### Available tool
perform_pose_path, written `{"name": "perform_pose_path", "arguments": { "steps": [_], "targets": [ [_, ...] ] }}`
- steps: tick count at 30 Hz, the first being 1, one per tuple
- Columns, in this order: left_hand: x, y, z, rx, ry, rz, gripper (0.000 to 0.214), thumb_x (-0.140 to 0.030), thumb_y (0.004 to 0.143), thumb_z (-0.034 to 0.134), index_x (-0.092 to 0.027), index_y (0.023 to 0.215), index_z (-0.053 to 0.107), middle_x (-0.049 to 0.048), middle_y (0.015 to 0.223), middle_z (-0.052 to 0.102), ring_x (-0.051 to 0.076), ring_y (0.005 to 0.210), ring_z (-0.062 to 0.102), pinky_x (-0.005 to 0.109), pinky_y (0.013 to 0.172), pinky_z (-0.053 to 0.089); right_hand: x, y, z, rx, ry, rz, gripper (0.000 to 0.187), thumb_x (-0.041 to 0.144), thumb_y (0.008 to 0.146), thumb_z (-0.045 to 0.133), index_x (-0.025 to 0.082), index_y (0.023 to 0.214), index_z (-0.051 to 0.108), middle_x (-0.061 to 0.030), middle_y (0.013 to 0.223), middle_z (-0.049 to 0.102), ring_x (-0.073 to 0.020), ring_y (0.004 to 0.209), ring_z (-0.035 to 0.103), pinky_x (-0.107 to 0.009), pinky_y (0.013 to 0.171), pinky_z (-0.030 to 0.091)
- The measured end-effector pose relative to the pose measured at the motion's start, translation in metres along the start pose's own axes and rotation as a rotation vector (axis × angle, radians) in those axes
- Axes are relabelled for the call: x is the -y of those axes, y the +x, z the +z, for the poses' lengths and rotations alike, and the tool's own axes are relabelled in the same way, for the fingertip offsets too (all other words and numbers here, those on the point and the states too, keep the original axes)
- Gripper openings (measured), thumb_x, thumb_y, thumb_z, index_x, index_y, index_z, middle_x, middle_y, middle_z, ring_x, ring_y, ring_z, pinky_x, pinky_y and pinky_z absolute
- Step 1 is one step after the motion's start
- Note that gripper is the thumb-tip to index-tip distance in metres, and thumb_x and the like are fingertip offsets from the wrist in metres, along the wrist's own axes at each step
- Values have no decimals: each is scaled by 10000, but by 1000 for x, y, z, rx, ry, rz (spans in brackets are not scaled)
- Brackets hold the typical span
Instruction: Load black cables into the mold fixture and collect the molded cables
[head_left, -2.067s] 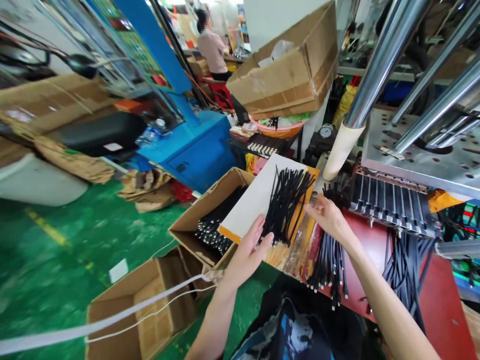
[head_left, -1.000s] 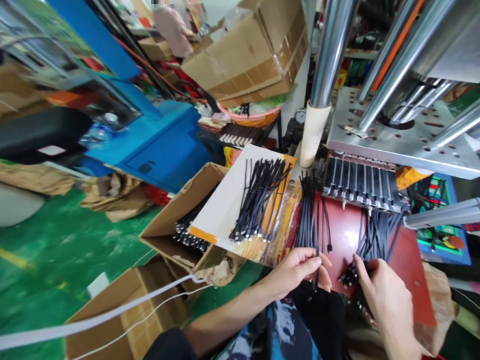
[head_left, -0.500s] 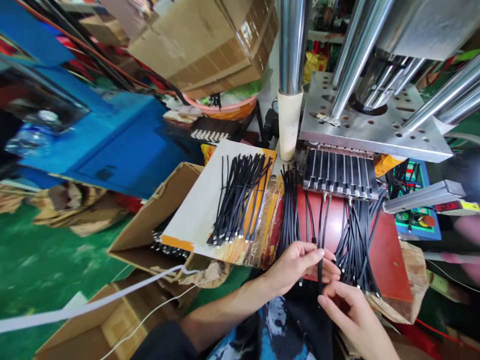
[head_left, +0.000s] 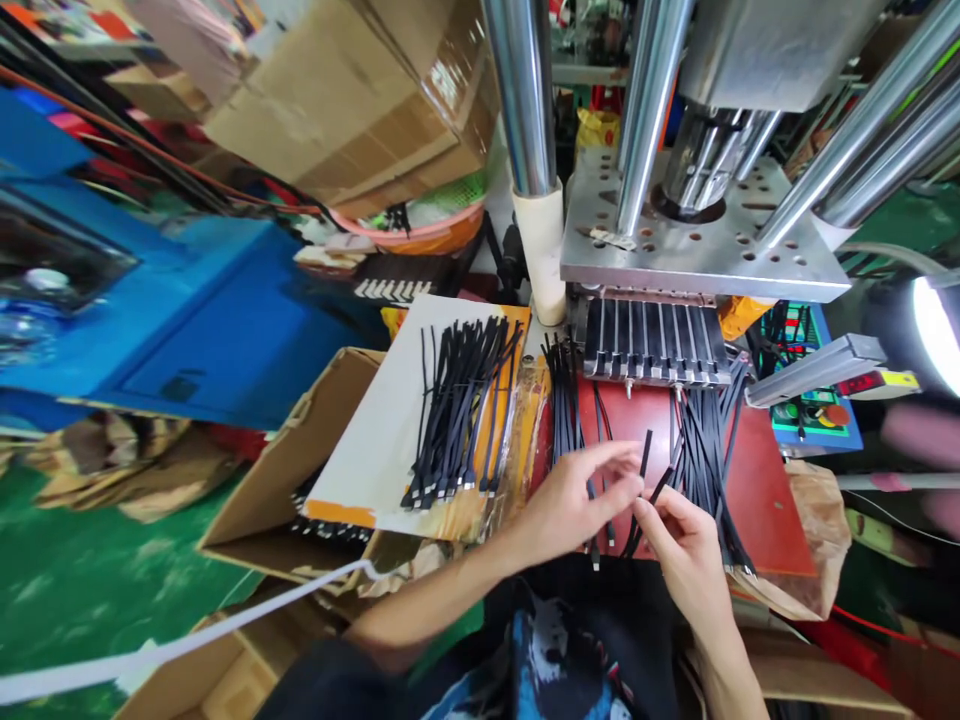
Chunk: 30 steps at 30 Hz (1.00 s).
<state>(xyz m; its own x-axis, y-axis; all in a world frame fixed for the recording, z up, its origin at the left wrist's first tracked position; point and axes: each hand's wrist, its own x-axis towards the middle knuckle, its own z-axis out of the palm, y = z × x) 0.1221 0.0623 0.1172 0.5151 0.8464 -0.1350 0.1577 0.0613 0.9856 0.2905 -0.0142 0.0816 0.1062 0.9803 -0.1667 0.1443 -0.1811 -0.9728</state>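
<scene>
At the near edge of the red bench (head_left: 772,500): both hands meet, almost touching.
Left hand (head_left: 570,505): fingertips pinch thin black cables (head_left: 646,450), one end sticking up.
Right hand (head_left: 686,545): fingers closed on the same few cables from the near side.
Change: a second ago the right hand was in the loose pile (head_left: 705,450) to the right; it has come across, and a few cables are now singled out.
Left: a cable bundle (head_left: 457,410) lies on a white board (head_left: 375,430).
</scene>
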Motion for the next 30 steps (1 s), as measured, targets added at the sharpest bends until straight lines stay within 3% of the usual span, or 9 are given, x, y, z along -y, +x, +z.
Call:
{"name": "perform_pose_path", "arguments": {
  "steps": [4, 8, 13, 17, 20, 25, 30],
  "targets": [
    [-20, 25, -14, 40, 43, 121, 285, -373, 1008, 680, -154, 1069, 852, 81, 1030, 824, 214, 958, 760, 295, 890, 557, -2, -4, -8, 13, -137, -104, 347, 468, 1046, 602, 195, 889, 748, -23, 763, 568, -170, 723, 530, -274, 656, 464],
    [-24, 27, -18, 90, -43, 118, 285, -402, 994, 708, -160, 1000, 859, 80, 1017, 830, 217, 993, 759, 282, 889, 552, 1, -3, -25, 30, -185, -210, 297, 384, 1065, 573, 245, 1233, 776, -42, 889, 661, -175, 723, 607, -293, 671, 513],
    [-24, 27, -20, 122, -190, 72, 248, -408, 930, 776, -172, 927, 853, 78, 942, 802, 199, 818, 718, 308, 764, 559, 11, 3, -27, -203, -221, -364, 134, 271, 1005, 689, 262, 1067, 808, -33, 850, 667, -159, 635, 550, -289, 569, 435],
    [-28, 31, -20, 46, -244, 48, 320, -529, 821, 865, -212, 856, 834, 46, 821, 751, 192, 689, 667, 325, 661, 555, 23, 16, -13, -94, -229, -424, 108, 270, 1012, 689, 240, 942, 766, -20, 798, 644, -147, 631, 521, -281, 564, 401],
    [-31, 34, -21, -23, -156, 88, 381, -574, 831, 850, -196, 815, 806, 39, 787, 737, 175, 657, 651, 306, 627, 539, 31, 28, -8, -51, -226, -411, 210, 290, 1024, 669, 222, 826, 675, -3, 755, 582, -135, 633, 480, -275, 566, 370],
    [-33, 44, -31, -74, 30, 281, 263, -394, 934, 806, -139, 870, 805, 42, 832, 760, 155, 764, 685, 267, 716, 528, 23, 40, 1, -3, -191, -258, 395, 393, 1013, 652, 221, 707, 472, 31, 696, 430, -127, 618, 385, -276, 563, 313],
    [-20, 90, -62, -301, 257, 476, 151, -283, 979, 757, -151, 933, 813, 64, 1022, 768, 167, 935, 714, 295, 896, 545, -2, 26, 5, 347, -209, -16, 403, 502, 1002, 635, 219, 723, 566, 14, 688, 526, -160, 618, 482, -287, 555, 391]
  ]
}}
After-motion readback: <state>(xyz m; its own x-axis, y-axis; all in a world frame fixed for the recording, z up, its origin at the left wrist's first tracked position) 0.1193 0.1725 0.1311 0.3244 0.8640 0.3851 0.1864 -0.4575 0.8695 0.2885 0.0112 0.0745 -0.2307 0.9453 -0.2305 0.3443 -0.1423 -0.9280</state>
